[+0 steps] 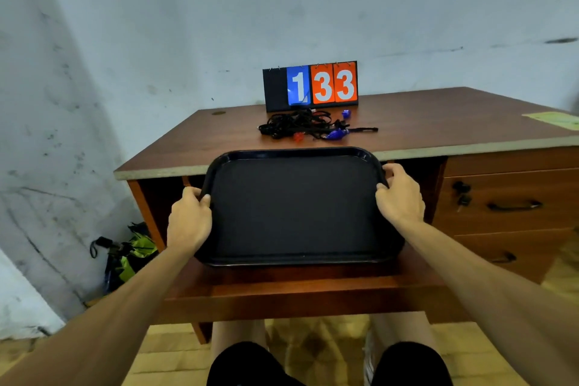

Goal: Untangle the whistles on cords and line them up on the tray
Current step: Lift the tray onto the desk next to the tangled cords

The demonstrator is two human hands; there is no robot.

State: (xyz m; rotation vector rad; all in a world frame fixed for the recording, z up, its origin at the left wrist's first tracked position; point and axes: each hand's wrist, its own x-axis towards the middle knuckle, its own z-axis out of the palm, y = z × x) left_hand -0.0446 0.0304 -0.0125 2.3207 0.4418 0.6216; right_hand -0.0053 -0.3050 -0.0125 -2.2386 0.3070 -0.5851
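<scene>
Whistles on black cords (297,126) are seen heaped in one tangle on the brown desk (438,122), towards its back and just in front of a flip scoreboard (310,86) on which 1, 3, 3 is shown. At the near side of the heap a red whistle (298,137) and a blue whistle (336,134) are made out. A smaller blue piece (345,113) lies just to the right of the cords, near the scoreboard's foot.

The black tray (294,213) is held apart from the heap, nearer the person, in front of the desk's front edge and above a lower wooden shelf (297,291); whether it rests on that shelf cannot be told. Its left rim is gripped by the left hand (188,219), the fingers curled round the edge with the thumb on top. The right rim is gripped likewise by the right hand (399,197).

Drawers (513,197) with dark handles are set in the desk's right side. A green sheet (554,120) lies at the desk's far right. A black and green bag (131,254) is seen on the floor at the left, beside a stained pale wall (125,40).
</scene>
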